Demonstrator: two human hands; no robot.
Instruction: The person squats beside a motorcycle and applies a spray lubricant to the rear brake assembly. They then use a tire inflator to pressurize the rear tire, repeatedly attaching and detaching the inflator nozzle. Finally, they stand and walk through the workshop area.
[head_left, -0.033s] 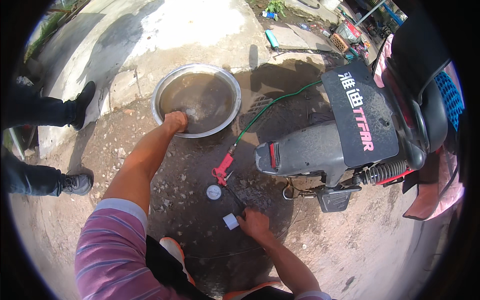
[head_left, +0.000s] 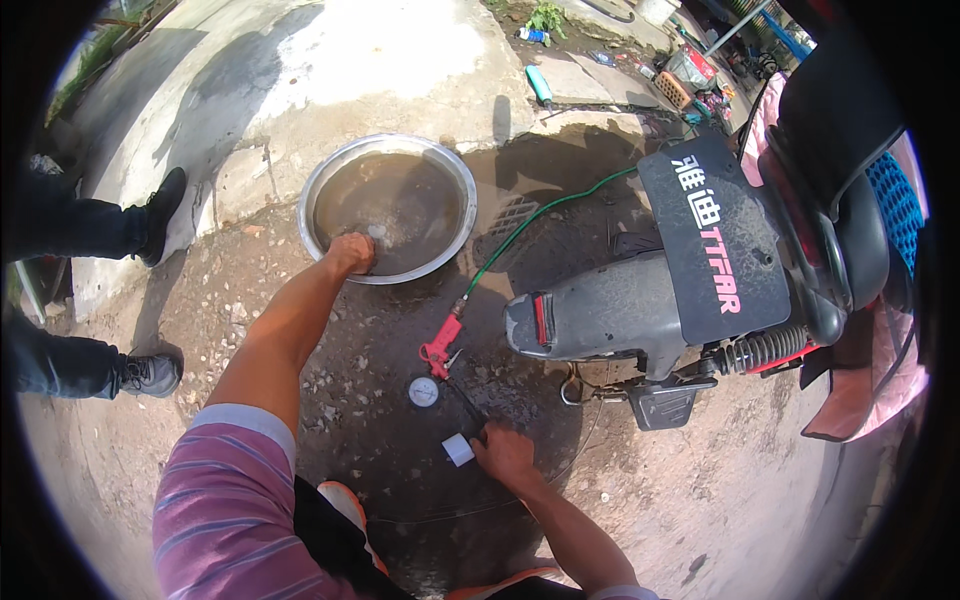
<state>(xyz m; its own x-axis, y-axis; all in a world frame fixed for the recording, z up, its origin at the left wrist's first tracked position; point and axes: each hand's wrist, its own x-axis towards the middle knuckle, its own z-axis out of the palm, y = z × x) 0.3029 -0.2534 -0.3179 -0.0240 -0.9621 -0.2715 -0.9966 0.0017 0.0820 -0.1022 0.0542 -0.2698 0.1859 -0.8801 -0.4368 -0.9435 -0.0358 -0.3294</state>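
A wide metal basin (head_left: 462,222) of murky brown water stands on the ground ahead. My left hand (head_left: 352,253) is closed at its near-left rim, knuckles up; whatever its fingers hold is hidden. A small pale patch shows in the water beside it. A red tyre inflator gun (head_left: 440,342) with a round white gauge (head_left: 423,392) lies between me and the basin. From it a short black hose (head_left: 466,404) runs to my right hand (head_left: 507,452), which is closed around its end. Just left of that hand is a small white block-like piece (head_left: 458,450).
A green air hose (head_left: 540,212) runs from the gun toward a parked scooter (head_left: 600,305) on the right. At the left stand another person's legs (head_left: 85,228). A turquoise bottle-like object (head_left: 538,84) and a basket (head_left: 674,90) lie farther off.
The whole view has shifted slightly. Both hands keep their places at the basin and the black hose.
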